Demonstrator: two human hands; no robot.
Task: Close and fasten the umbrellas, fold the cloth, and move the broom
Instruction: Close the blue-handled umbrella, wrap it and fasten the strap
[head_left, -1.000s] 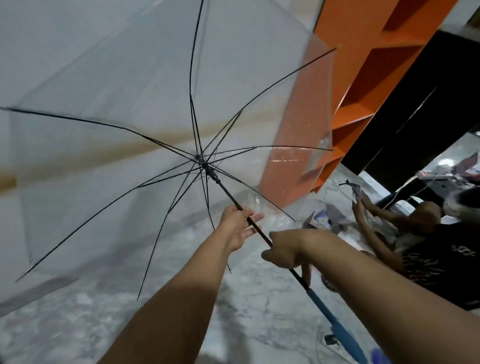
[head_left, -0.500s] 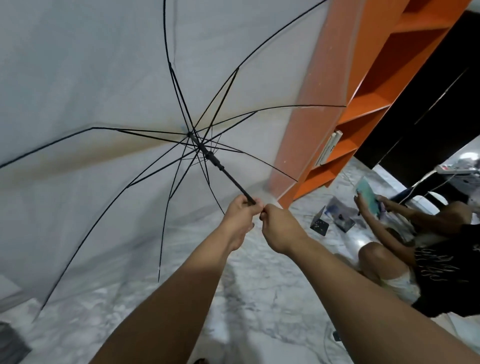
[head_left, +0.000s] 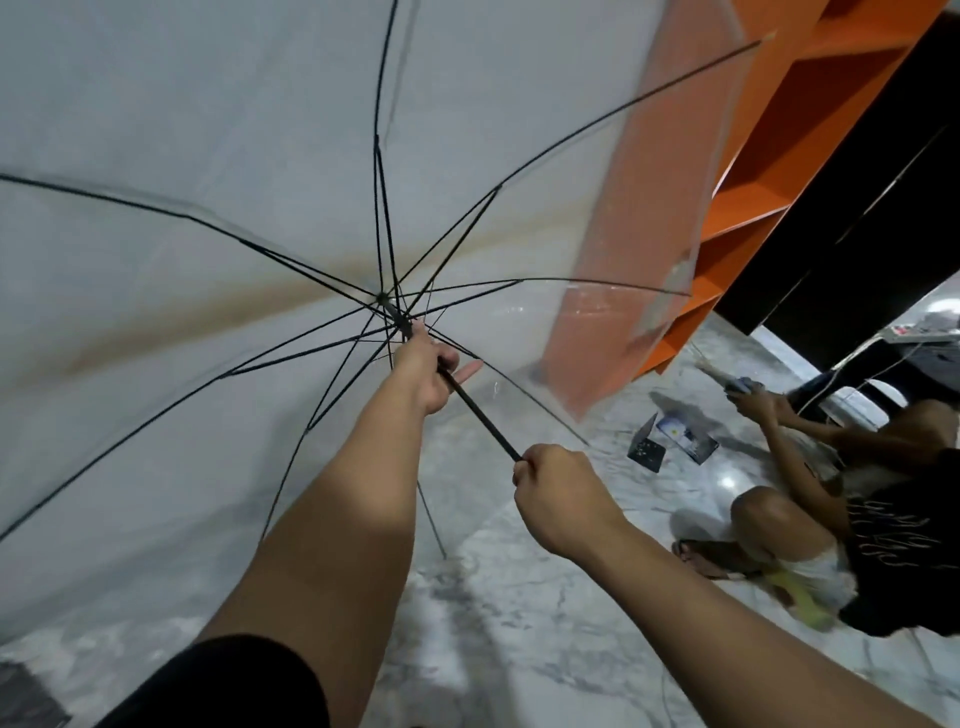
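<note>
A transparent umbrella (head_left: 218, 171) with black ribs stands fully spread in front of me, filling the left and upper view. Its thin black shaft (head_left: 480, 413) runs down to the right from the hub. My left hand (head_left: 423, 371) grips the shaft just below the hub, at the runner, with one finger sticking out. My right hand (head_left: 558, 493) is curled round the shaft lower down, and hides the handle. No cloth or broom is in sight.
A marble floor (head_left: 519, 613) lies below. An orange shelf unit (head_left: 753, 171) rises at the upper right. A person (head_left: 852, 514) sits on the floor at the right, with small boxes (head_left: 670, 441) beside them. A cable (head_left: 667, 696) trails on the floor at the bottom right.
My left hand has slid up the shaft to just under the hub. My right hand has moved down and right, so the hands are now apart. The canopy stays spread.
</note>
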